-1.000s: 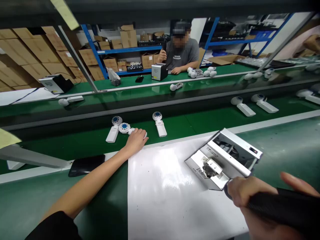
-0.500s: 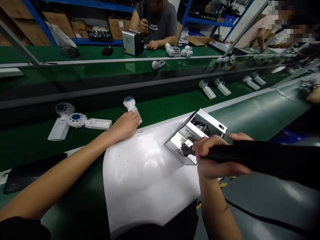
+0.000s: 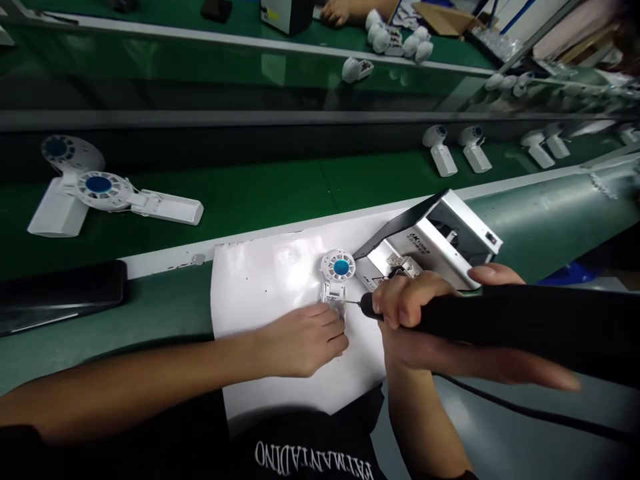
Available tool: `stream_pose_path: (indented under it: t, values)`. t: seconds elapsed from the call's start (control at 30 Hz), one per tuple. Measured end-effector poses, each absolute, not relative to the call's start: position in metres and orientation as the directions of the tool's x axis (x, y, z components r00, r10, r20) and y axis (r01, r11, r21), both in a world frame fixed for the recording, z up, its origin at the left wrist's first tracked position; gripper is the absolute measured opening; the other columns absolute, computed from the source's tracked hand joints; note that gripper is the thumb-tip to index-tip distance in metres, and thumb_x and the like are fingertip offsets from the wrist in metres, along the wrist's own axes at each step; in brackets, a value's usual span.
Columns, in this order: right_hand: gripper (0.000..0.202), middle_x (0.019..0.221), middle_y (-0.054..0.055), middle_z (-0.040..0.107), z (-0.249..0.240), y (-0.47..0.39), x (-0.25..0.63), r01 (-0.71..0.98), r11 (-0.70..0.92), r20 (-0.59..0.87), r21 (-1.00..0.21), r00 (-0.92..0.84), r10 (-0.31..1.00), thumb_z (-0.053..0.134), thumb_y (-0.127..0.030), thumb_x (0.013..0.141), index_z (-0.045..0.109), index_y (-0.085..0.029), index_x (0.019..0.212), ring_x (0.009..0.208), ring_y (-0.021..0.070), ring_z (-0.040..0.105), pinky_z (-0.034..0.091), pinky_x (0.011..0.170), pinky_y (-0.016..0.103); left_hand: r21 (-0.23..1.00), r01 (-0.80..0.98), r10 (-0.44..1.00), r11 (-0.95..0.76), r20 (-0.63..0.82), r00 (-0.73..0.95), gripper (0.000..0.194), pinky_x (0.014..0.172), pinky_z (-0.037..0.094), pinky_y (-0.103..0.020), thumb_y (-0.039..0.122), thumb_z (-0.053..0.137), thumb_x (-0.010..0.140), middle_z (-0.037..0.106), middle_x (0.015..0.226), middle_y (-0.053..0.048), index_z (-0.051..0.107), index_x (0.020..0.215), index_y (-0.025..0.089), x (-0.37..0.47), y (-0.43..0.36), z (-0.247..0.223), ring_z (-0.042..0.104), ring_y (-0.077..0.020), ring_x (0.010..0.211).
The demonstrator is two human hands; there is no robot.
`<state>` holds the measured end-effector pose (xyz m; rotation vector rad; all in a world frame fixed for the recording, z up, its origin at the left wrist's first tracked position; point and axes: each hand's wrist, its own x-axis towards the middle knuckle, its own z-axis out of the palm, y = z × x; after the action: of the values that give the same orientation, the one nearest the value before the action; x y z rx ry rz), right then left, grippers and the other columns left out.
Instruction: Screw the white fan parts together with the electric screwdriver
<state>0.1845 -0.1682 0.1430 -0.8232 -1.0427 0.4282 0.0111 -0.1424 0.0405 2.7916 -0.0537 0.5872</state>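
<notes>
While the left hand (image 3: pixel 307 341) curls closed on a white fan (image 3: pixel 339 272) on the white sheet (image 3: pixel 260 287), the right hand (image 3: pixel 407 310) grips a black driver (image 3: pixel 500 321), work seemingly underway, two other fans (image 3: pixel 103 190) left of the sheet possibly waiting.

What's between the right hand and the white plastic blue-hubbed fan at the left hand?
Head view: the black, rounded nose of the long black driver and its thin metal bit. Can't tell whether the tip touches the fan.
</notes>
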Motion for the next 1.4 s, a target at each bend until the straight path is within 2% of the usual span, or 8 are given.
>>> stream_pose_path:
  t: [0.2,0.33,0.5,0.73,1.0,1.13,1.2,1.4]
  values:
    - [0.063,0.053,-0.012,0.052,0.123,-0.141,0.179,0.135,0.579,0.577,-0.804,0.412,0.706,0.053,-0.095,0.094,0.063,-0.038,0.119,0.028,0.0143,0.034,0.036,0.031,0.03,0.298,-0.103,0.038,-0.949,0.432,0.901,0.011,0.102,0.047,-0.041,0.023,0.068,0.11,0.073,0.1,-0.007,0.07,0.1,0.018,0.013,-0.14,0.042,0.065,-0.0258,0.1]
    - [0.06,0.054,-0.012,0.051,0.111,-0.133,0.175,0.068,0.586,0.56,-0.807,0.4,0.725,0.059,-0.09,0.095,0.06,-0.037,0.122,0.029,0.0148,0.034,0.034,0.031,0.031,0.299,-0.094,0.051,-0.95,0.442,0.896,0.013,0.104,0.045,-0.041,0.027,0.068,0.111,0.074,0.101,-0.007,0.07,0.101,0.019,0.014,-0.143,0.04,0.065,-0.0256,0.102]
    - [0.063,0.049,-0.013,0.046,0.103,-0.126,0.163,0.075,0.531,0.504,-0.844,0.449,0.738,0.061,-0.096,0.089,0.054,-0.036,0.109,0.027,0.0139,0.03,0.031,0.029,0.029,0.309,-0.086,0.052,-0.947,0.413,0.909,0.008,0.104,0.045,-0.04,0.024,0.071,0.107,0.074,0.101,-0.007,0.071,0.1,0.019,0.013,-0.142,0.042,0.065,-0.0255,0.101]
    - [0.062,0.05,-0.015,0.049,0.095,-0.123,0.157,-0.082,0.49,0.426,-0.868,0.385,0.819,0.066,-0.09,0.091,0.052,-0.033,0.109,0.031,0.0108,0.033,0.03,0.033,0.024,0.329,-0.095,0.041,-0.94,0.383,0.923,0.006,0.099,0.044,-0.041,0.022,0.072,0.103,0.072,0.095,-0.005,0.069,0.098,0.02,0.013,-0.141,0.046,0.062,-0.0257,0.099]
    - [0.069,0.051,-0.014,0.053,0.114,-0.133,0.166,-0.021,0.571,0.5,-0.821,0.458,0.735,0.068,-0.09,0.089,0.061,-0.033,0.126,0.03,0.0124,0.034,0.029,0.031,0.027,0.299,-0.09,0.039,-0.95,0.398,0.917,0.014,0.099,0.043,-0.043,0.026,0.068,0.109,0.071,0.097,-0.006,0.067,0.097,0.02,0.01,-0.143,0.036,0.061,-0.027,0.1]
    - [0.061,0.057,-0.01,0.058,0.151,-0.153,0.2,0.247,0.626,0.626,-0.74,0.594,0.505,0.076,-0.084,0.088,0.067,-0.033,0.119,0.037,0.014,0.047,0.042,0.038,0.028,0.333,-0.109,0.032,-0.937,0.391,0.92,0.019,0.089,0.041,-0.041,0.025,0.063,0.113,0.067,0.095,-0.005,0.065,0.095,0.018,0.01,-0.143,0.042,0.057,-0.0242,0.09]
    - [0.054,0.057,-0.01,0.055,0.16,-0.157,0.215,0.333,0.596,0.647,-0.731,0.615,0.45,0.074,-0.082,0.092,0.067,-0.032,0.112,0.037,0.0126,0.046,0.043,0.038,0.027,0.339,-0.102,0.034,-0.935,0.373,0.927,0.02,0.087,0.039,-0.04,0.024,0.062,0.114,0.064,0.093,-0.005,0.064,0.094,0.018,0.01,-0.143,0.045,0.055,-0.0234,0.088]
    - [0.06,0.054,-0.012,0.053,0.163,-0.163,0.22,0.277,0.537,0.567,-0.797,0.649,0.507,0.075,-0.087,0.086,0.064,-0.033,0.109,0.034,0.0133,0.04,0.04,0.034,0.03,0.336,-0.089,0.04,-0.938,0.357,0.933,0.02,0.086,0.039,-0.04,0.024,0.061,0.114,0.065,0.094,-0.005,0.064,0.095,0.019,0.011,-0.143,0.047,0.056,-0.0236,0.089]
